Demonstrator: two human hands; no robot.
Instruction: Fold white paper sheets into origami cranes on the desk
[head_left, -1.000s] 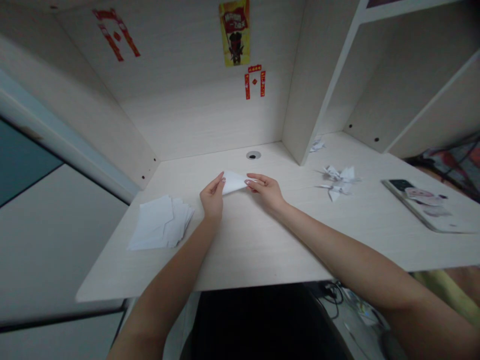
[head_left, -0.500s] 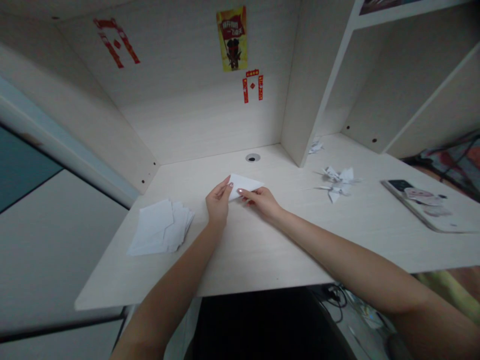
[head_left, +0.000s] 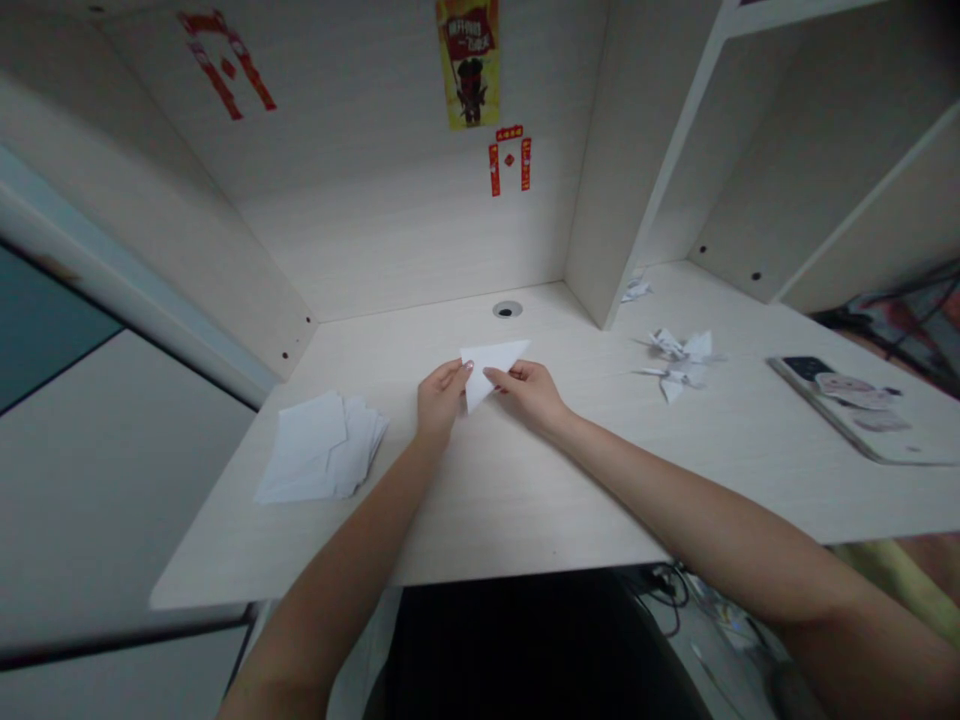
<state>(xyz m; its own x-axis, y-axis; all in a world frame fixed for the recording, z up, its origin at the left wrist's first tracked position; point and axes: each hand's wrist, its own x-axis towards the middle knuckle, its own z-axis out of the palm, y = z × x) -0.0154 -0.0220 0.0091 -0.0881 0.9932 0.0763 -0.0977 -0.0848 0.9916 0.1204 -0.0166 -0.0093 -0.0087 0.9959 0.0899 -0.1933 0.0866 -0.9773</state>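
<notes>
Around the folded white sheet [head_left: 487, 357], the counter [head_left: 487, 520] has a messy stack of paper [head_left: 322, 445] at about 8 o'clock, some paper cranes [head_left: 677, 372] at 3 with a stickered phone [head_left: 885, 438] past them, and an upright panel [head_left: 626, 180] between 1 and 2 that's partly hiding more folded paper [head_left: 638, 290]. The sheet's right between the hands, left hand [head_left: 439, 402] pinching around its 8 o'clock, right hand [head_left: 537, 398] pinching around 4.

Dim, soft light covered the desk [head_left: 495, 520], shadow darkened the upper back panel [head_left: 352, 110], and the picture's edges looked stretched.
</notes>
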